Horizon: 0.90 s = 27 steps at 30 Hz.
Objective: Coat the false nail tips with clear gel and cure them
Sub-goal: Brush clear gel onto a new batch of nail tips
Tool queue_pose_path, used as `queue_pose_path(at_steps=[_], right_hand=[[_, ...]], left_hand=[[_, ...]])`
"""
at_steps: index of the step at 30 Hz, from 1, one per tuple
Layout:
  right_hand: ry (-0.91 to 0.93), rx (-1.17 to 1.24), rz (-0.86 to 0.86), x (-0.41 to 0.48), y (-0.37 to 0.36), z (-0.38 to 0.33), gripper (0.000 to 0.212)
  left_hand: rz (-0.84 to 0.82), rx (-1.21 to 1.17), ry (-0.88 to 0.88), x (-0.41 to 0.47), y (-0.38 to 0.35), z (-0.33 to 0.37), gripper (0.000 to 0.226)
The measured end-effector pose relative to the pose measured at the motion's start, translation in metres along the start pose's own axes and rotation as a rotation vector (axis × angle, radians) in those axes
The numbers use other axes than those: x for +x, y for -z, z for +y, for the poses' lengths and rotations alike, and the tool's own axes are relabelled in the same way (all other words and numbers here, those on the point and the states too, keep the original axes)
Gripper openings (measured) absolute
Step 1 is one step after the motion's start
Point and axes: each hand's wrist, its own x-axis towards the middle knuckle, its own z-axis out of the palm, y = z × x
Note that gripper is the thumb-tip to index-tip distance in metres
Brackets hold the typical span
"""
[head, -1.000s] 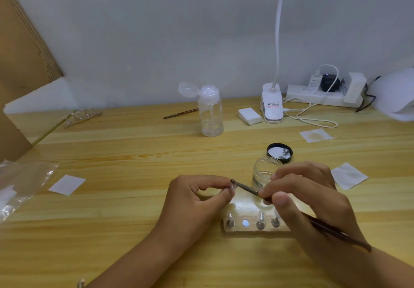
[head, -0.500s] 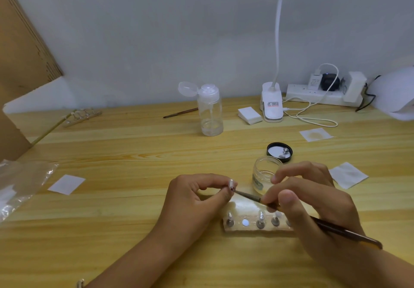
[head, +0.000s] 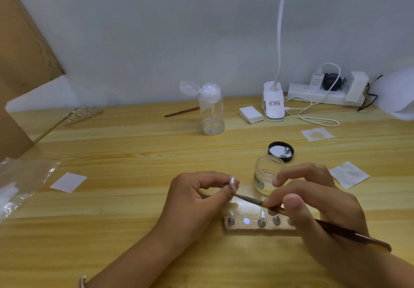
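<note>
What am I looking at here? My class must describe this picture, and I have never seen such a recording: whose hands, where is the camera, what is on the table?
No machine here: a person works with two bare hands. One wide-angle camera worn on their head looks forward and down, so both arms enter from below. The left hand pinches a small clear false nail tip. The right hand holds a thin brush like a pen, bristles just below that tip. On the wooden table stand a holder strip with small pegs, an open glass jar, its black lid, a flip-top bottle, a lamp, white pads and a plastic bag.
</note>
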Motion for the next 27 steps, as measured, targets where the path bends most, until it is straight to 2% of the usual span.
queue_pose_path(at_steps=[5,8,10,15,22,27], right_hand=[[-0.061,0.031,0.127,0.007,0.006,0.003,0.052],[-0.096,0.05,0.163,0.01,0.009,0.008,0.042],[-0.125,0.044,0.168,0.01,0.01,0.011,0.036],[-0.134,0.038,0.145,0.009,0.009,0.014,0.037],[-0.117,0.018,0.126,0.008,0.01,0.014,0.038],[-0.12,0.021,0.12,0.008,0.01,0.013,0.037]], left_hand=[[-0.01,-0.041,0.017,-0.004,0.001,0.008,0.007],[-0.038,-0.054,-0.041,-0.011,0.002,0.015,0.003],[-0.061,0.005,-0.093,-0.015,0.001,0.017,0.003],[-0.158,0.201,-0.189,-0.011,-0.001,0.013,0.006],[-0.22,0.366,-0.201,-0.009,-0.001,0.008,0.014],[-0.321,0.422,-0.151,-0.005,0.01,0.012,0.03]])
